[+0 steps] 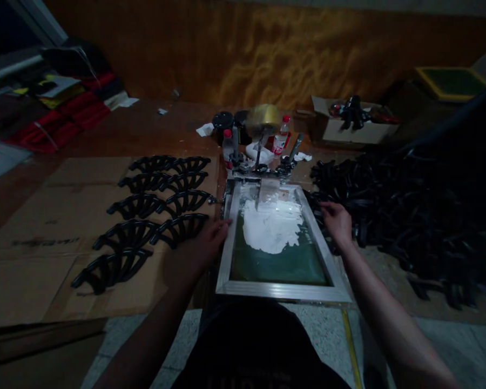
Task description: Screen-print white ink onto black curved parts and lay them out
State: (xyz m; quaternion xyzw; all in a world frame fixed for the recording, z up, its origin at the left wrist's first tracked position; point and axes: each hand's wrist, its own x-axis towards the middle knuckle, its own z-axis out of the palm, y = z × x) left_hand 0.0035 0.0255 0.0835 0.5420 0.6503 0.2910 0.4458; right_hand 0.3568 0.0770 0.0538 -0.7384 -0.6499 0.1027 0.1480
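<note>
A silver-framed printing screen (pixel 285 290) lies in front of me, its green mesh (pixel 279 267) partly covered with white paste (pixel 271 227). At the frame's left side is my left hand (pixel 214 240), fingertips by its edge; dimness hides whether they grip it. Beyond the right side, my right hand (pixel 338 222) has its fingers drawn together beside dark pieces, and whatever is between them is hidden. Rows of black curved, ribbed pieces (pixel 125 235) rest on cardboard to the left. A heap of similar-looking black pieces (pixel 389 210) spreads out on the right.
Behind the screen stand a clamp mount (pixel 261 168), a blurred yellow roll (pixel 263 119), and bottles with red caps (pixel 281 135). An open carton (pixel 356 129) sits at the back right. Red bundles (pixel 60 119) lie far left. Flat cardboard (pixel 32 216) covers the left side.
</note>
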